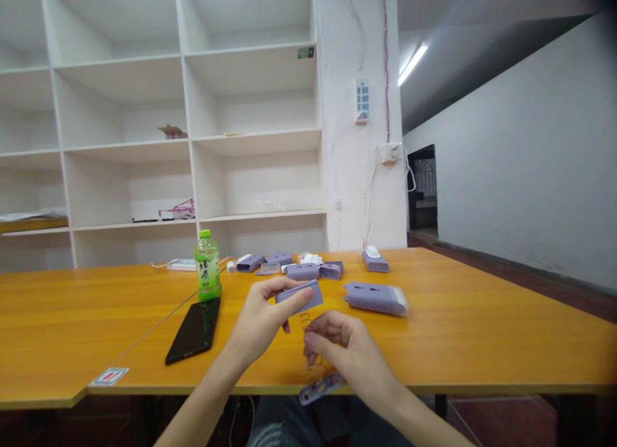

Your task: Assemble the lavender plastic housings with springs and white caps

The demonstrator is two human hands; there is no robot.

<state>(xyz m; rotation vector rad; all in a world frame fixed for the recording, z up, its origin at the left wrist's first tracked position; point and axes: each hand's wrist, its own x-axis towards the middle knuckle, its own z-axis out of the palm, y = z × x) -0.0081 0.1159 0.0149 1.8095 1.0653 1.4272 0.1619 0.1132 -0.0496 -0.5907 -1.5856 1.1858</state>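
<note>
Clearly pinched: left hand (263,321) closed on a small lilac shell (299,297), thumb on top at its near edge, fingers beneath, held level above the table's (482,331) front edge. Right hand (344,347) closed too, fingertips nipping a thin wire spring (305,319) hanging just under the shell (coils faint, hard to count). Below that hand, over the table edge, a small board-like part (321,388), purple with pale marks; whether gripped or merely dangling, cannot tell.

Probably light and stiff, that shell: thin moulded plastic, smooth, a little slippery, best taken by its long edges as now. Spring likely soft and springy, easily bent or flicked away, so held at the end coil, gently.

Right of the shell, lying flat on the table, a larger perforated lilac case (376,298) with a white end. Beyond the shell, a scatter of more lilac parts (308,268). Left of it, a green bottle (207,274) upright, a black phone (195,330) flat just in front of that.
</note>
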